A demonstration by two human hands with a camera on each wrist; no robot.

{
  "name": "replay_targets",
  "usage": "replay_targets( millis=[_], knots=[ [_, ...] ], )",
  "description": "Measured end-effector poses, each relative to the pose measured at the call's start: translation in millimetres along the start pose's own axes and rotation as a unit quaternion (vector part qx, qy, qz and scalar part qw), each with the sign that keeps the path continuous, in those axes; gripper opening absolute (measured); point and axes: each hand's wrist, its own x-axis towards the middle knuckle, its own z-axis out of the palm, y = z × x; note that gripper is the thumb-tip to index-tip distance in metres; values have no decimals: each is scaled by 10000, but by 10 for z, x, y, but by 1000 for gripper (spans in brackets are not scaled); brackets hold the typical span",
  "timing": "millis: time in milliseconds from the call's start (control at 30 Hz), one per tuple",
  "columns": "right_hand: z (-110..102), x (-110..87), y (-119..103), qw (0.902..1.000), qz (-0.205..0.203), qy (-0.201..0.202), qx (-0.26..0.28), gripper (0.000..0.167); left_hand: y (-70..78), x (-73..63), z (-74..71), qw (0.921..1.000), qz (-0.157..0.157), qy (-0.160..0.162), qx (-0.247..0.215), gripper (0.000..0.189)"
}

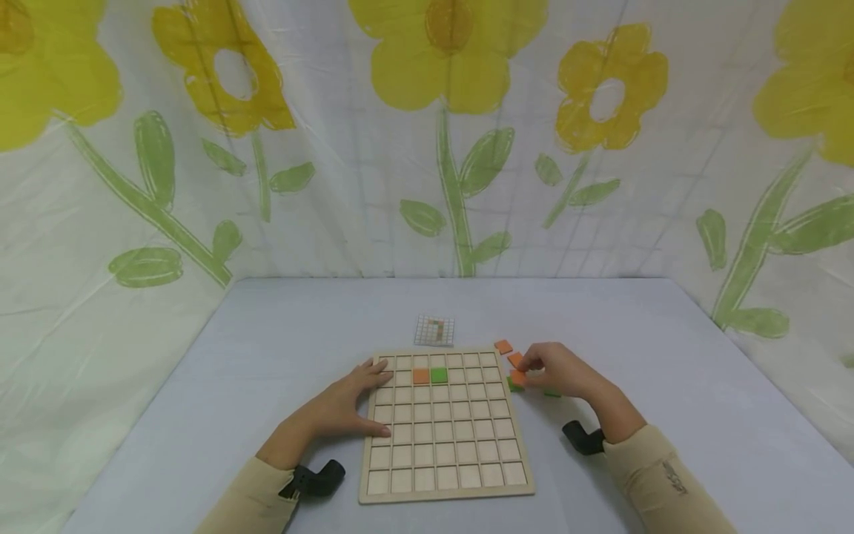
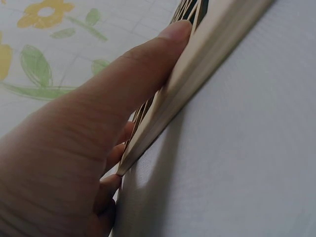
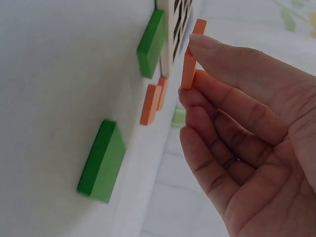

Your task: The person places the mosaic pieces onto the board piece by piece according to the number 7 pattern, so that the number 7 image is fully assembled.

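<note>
My left hand (image 1: 343, 404) rests on the left edge of a wooden grid board (image 1: 443, 452), fingers and thumb spread. In the left wrist view the thumb lies along the board's raised side (image 2: 173, 89). One orange tile (image 1: 421, 376) and one green tile (image 1: 438, 375) sit side by side in cells near the board's far side. Just off the board's right edge, my right hand (image 1: 560, 371) pinches another orange tile (image 3: 188, 69) between thumb and fingers, above the table. Below it, loose green tiles (image 3: 103, 160) and orange tiles (image 3: 149, 103) lie on the table.
A small card (image 1: 434, 331) with a printed coloured grid lies behind the board. The table (image 1: 233, 356) has a pale cover, and a flower-printed curtain (image 1: 347, 170) hangs behind and at both sides. Black wrist mounts (image 1: 320, 478) stick out from both sleeves.
</note>
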Motion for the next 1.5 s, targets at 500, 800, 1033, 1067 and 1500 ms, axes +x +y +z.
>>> replay_targets(
  millis=[500,800,1033,1067,1500],
  knots=[
    [135,296,-279,9988,-362,-36,317,20,-23,6,10,10000,15,24,39,99],
    [233,469,-446,9982,-474,-210,312,20,-18,18,18,10000,-45,20,8,98],
    [302,568,-482,9984,-405,-284,283,20,-18,14,5,10000,-10,0,5,98],
    [311,579,-486,9984,-371,-297,301,20,-17,14,2,10000,0,-5,16,98],
    [330,631,-586,9977,-352,-416,409,20,-14,11,0,10000,-33,-14,-9,97]
  ],
)
